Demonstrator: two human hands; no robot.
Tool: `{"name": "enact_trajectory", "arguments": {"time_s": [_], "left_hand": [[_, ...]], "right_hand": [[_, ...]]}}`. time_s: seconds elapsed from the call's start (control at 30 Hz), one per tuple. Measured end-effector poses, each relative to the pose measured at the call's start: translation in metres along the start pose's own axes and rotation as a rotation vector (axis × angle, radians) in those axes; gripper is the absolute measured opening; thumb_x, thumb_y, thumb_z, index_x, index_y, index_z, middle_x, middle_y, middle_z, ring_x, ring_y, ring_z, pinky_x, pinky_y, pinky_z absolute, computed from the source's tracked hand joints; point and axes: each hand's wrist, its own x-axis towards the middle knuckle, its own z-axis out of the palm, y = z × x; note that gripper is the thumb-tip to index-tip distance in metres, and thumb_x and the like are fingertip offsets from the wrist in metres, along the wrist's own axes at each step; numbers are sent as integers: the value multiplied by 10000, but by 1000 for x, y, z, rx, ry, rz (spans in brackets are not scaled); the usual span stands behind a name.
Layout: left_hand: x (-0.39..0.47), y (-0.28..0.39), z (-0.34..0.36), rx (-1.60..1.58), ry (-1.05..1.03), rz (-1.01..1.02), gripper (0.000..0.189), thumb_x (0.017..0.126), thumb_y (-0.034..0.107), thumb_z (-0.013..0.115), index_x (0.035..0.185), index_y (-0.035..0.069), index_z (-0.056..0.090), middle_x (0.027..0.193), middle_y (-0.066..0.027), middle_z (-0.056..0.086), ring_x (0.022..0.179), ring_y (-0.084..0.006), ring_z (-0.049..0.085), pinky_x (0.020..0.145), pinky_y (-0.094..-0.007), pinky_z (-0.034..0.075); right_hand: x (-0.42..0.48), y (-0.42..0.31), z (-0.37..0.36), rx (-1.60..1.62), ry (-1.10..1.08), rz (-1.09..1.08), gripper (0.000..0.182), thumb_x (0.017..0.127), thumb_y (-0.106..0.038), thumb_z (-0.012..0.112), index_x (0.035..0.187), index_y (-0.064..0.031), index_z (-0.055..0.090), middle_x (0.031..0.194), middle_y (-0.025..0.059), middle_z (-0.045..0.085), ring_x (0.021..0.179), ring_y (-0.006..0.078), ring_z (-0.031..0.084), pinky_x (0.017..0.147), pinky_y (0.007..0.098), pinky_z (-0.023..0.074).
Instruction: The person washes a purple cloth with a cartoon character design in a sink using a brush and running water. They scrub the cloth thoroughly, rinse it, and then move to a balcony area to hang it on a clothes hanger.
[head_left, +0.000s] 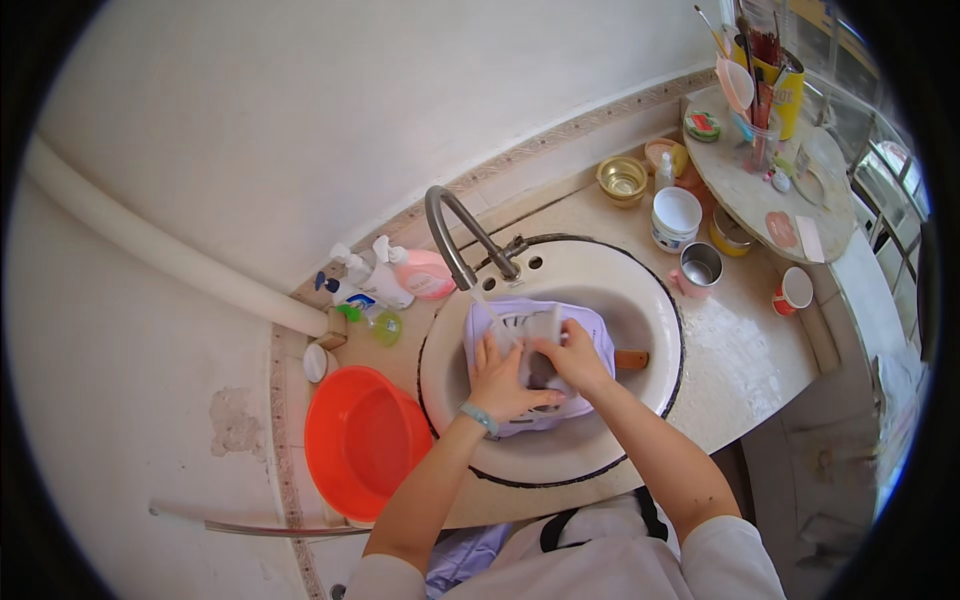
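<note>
A lavender fabric bag (598, 341) with dark printed marks lies in the white oval sink (664, 315). Water runs onto it from the curved metal faucet (474, 219). My left hand (499, 386), with a pale bracelet at the wrist, rests spread on the bag, its thumb reaching right. Between the fingers and thumb of my right hand (577, 356) is a whitish, partly see-through object (556, 322), blurred and not clearly identifiable. Both hands hide much of the bag's middle. From its right side a flat brown piece (631, 359) sticks out.
An orange plastic basin (360, 442) stands left of the sink, near several pump and spray bottles (424, 274). On the right are a metal-lined mug (700, 266), a white tub (676, 217) and a paper cup (793, 291). A raised board (742, 180) holds brushes in containers.
</note>
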Motion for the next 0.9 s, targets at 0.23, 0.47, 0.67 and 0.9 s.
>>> {"name": "enact_trajectory", "arguments": {"time_s": [0.23, 0.47, 0.67, 0.9], "left_hand": [[19, -17, 27, -604, 105, 43, 659, 579, 259, 673, 1133, 9, 420, 1080, -168, 454, 1003, -280, 437, 832, -335, 364], [16, -48, 23, -1373, 75, -296, 602, 571, -14, 530, 1155, -1, 385, 990, -84, 494, 856, -190, 503, 711, -287, 430], [11, -88, 35, -1685, 21, -297, 561, 581, -41, 446, 1140, -17, 398, 1018, -107, 504, 917, -243, 509, 783, -343, 434], [2, -88, 25, -1837, 10, -278, 522, 587, 40, 456, 1106, -6, 461, 1017, -98, 531, 940, -239, 513, 829, -350, 416]], "right_hand": [[17, -7, 15, -106, -176, -46, 345, 723, -242, 572, 903, 45, 508, 796, 181, 572, 727, 269, 571, 645, 335, 446], [15, 8, -12, -162, -91, -132, 335, 728, -233, 548, 912, 47, 533, 815, 198, 574, 762, 283, 569, 701, 334, 452], [3, 59, -46, -508, 142, 47, 523, 675, -321, 593, 1039, 40, 488, 1056, 248, 485, 983, 324, 491, 855, 350, 381], [1, 76, -41, -88, 85, 305, 602, 659, -323, 652, 1052, 87, 454, 1041, 207, 518, 919, 270, 530, 817, 331, 411]]}}
